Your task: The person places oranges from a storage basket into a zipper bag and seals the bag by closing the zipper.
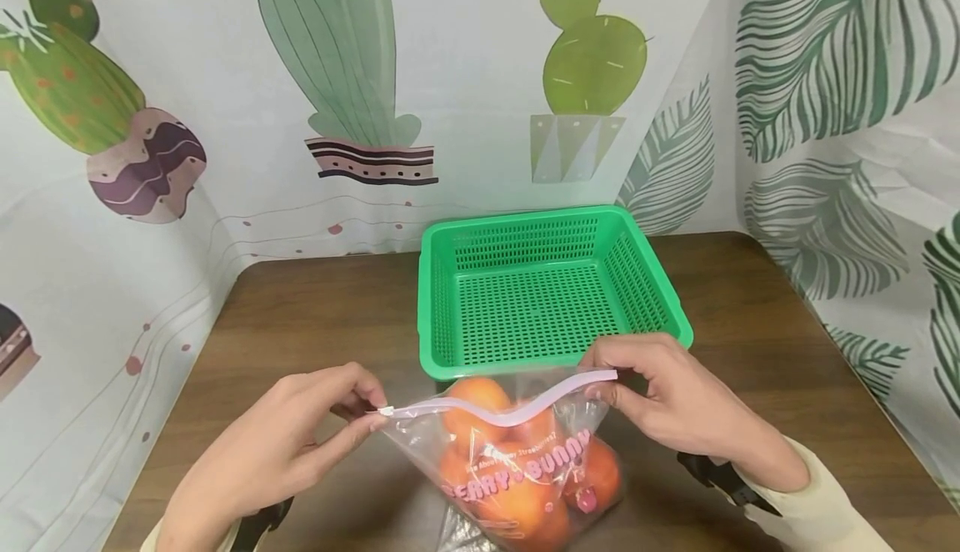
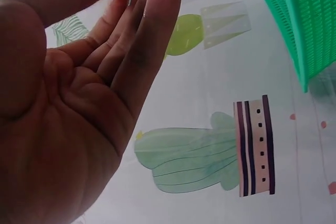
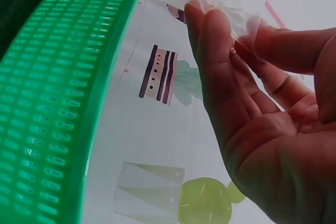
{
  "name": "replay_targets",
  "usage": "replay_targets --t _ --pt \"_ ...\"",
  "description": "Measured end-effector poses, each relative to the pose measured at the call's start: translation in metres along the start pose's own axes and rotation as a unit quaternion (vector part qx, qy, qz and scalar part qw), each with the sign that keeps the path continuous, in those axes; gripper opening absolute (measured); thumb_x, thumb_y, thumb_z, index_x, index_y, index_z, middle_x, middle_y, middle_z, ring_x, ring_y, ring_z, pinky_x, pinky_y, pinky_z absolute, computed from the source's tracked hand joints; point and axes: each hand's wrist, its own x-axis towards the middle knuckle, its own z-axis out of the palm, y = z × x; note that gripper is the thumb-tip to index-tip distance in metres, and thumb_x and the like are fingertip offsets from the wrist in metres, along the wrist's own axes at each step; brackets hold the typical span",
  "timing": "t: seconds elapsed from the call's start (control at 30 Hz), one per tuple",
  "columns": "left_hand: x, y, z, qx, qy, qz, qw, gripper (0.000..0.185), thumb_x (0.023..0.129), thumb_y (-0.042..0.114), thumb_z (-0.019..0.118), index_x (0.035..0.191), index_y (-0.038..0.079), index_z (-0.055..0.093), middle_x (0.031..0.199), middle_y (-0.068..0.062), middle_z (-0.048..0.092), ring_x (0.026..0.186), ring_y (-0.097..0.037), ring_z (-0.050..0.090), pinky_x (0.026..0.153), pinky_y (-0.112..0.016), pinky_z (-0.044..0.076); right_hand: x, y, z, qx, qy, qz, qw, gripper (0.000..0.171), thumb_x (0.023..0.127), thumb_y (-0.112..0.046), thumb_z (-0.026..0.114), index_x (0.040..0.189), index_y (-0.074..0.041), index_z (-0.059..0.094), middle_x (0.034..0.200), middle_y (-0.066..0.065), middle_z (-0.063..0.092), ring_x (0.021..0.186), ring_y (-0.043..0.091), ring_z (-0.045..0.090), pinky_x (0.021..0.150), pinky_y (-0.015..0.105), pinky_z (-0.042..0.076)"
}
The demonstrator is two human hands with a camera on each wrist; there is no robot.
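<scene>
A clear zip bag (image 1: 420, 439) with pink "BUNNY" lettering holds several orange, round fruits (image 1: 517, 509), seen through the plastic. Its pale pink zip strip (image 1: 528, 411) runs in a wavy line across the top. At the strip's left end, my left hand (image 1: 288, 431) pinches the corner by a small white slider (image 1: 386, 411). My right hand (image 1: 667, 393) pinches the strip's right end between thumb and fingers. In the right wrist view, thin plastic (image 3: 239, 17) shows at the fingertips of that hand. The left wrist view shows the palm, with the pinch point blurred at the top edge.
Behind the bag, a green perforated basket (image 1: 536, 306) with nothing in it stands on the brown wooden table (image 1: 322, 310). A folded piece of clear plastic (image 1: 461, 531) lies under the bag at the front. A cloth with cactus and leaf prints (image 1: 472, 60) hangs around the back and sides.
</scene>
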Motion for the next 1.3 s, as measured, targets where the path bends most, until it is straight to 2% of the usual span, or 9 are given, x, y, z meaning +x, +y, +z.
replay_targets --t 0.2,0.33,0.5,0.63,0.7,0.77,0.97,1.07,1.3 --pt "0.004 -0.008 0.003 -0.042 -0.035 -0.016 0.9983 0.021 0.102 0.02 0.074 0.114 0.031 0.06 0.104 0.018 0.069 0.091 -0.001 0.071 0.082 -0.022 0.059 0.0 0.001 0.0 0.002 0.004 -0.002 1.0 0.045 0.087 0.016 0.071 0.1 -0.028 0.072 0.088 -0.015 0.069 0.073 0.006 0.058 0.058 0.021 0.048" --pt "0.005 -0.015 0.007 -0.067 -0.094 -0.043 0.9924 0.03 0.101 0.035 0.075 0.125 0.032 0.058 0.108 0.019 0.07 0.093 0.0 0.071 0.083 -0.026 0.06 0.0 0.0 0.0 0.01 0.007 -0.014 1.0 0.047 0.085 0.018 0.07 0.1 -0.026 0.072 0.089 -0.014 0.069 0.073 0.006 0.058 0.059 0.022 0.05" --pt "0.008 -0.029 0.014 -0.133 -0.187 -0.067 0.971 0.051 0.095 0.041 0.081 0.135 0.023 0.056 0.103 0.015 0.073 0.09 -0.001 0.073 0.081 -0.026 0.061 0.0 0.0 0.0 0.021 0.007 -0.016 1.0 0.048 0.084 0.02 0.069 0.099 -0.025 0.072 0.091 -0.012 0.07 0.075 0.007 0.059 0.062 0.023 0.051" --pt "0.011 -0.038 0.025 -0.194 -0.24 -0.074 0.9482 0.045 0.094 0.036 0.083 0.13 0.02 0.061 0.103 0.012 0.074 0.091 -0.004 0.074 0.082 -0.027 0.062 0.0 -0.001 0.001 0.023 0.006 -0.013 1.0 0.046 0.084 0.019 0.07 0.098 -0.026 0.072 0.091 -0.012 0.07 0.075 0.007 0.06 0.063 0.024 0.052" --pt "0.013 -0.04 0.03 -0.207 -0.251 -0.059 0.9436 0.041 0.095 0.034 0.081 0.13 0.023 0.063 0.106 0.013 0.074 0.092 -0.004 0.074 0.082 -0.026 0.062 0.0 0.0 0.001 0.024 0.005 -0.015 1.0 0.045 0.085 0.017 0.072 0.098 -0.025 0.072 0.091 -0.012 0.07 0.075 0.007 0.06 0.062 0.024 0.052" --pt "0.015 -0.041 0.035 -0.204 -0.25 -0.028 0.946 0.036 0.098 0.033 0.079 0.13 0.025 0.065 0.108 0.014 0.074 0.094 -0.002 0.073 0.082 -0.026 0.061 0.0 0.0 0.001 0.022 0.005 -0.018 1.0 0.045 0.085 0.017 0.072 0.098 -0.026 0.072 0.091 -0.012 0.07 0.075 0.007 0.059 0.062 0.023 0.052" --pt "0.022 -0.042 0.046 -0.159 -0.206 0.046 0.9643 0.022 0.103 0.034 0.071 0.125 0.029 0.069 0.105 0.02 0.072 0.091 0.003 0.069 0.083 -0.022 0.059 -0.001 -0.001 -0.001 0.02 0.011 -0.036 0.999 0.048 0.084 0.02 0.07 0.099 -0.025 0.071 0.09 -0.013 0.069 0.074 0.006 0.059 0.061 0.023 0.05" --pt "0.024 -0.042 0.05 -0.147 -0.193 0.059 0.9684 0.021 0.103 0.035 0.072 0.123 0.03 0.069 0.103 0.021 0.071 0.089 0.004 0.068 0.082 -0.021 0.058 -0.001 -0.002 -0.001 0.025 0.009 -0.034 0.999 0.046 0.086 0.019 0.071 0.099 -0.025 0.071 0.09 -0.012 0.07 0.075 0.006 0.059 0.06 0.023 0.05" --pt "0.027 -0.042 0.058 -0.14 -0.156 0.05 0.9765 0.032 0.096 0.038 0.08 0.125 0.03 0.068 0.103 0.021 0.07 0.089 0.003 0.067 0.081 -0.022 0.058 -0.002 -0.003 -0.002 0.029 0.006 -0.022 0.999 0.045 0.085 0.018 0.073 0.09 -0.027 0.067 0.091 -0.013 0.071 0.076 0.008 0.061 0.063 0.025 0.052"
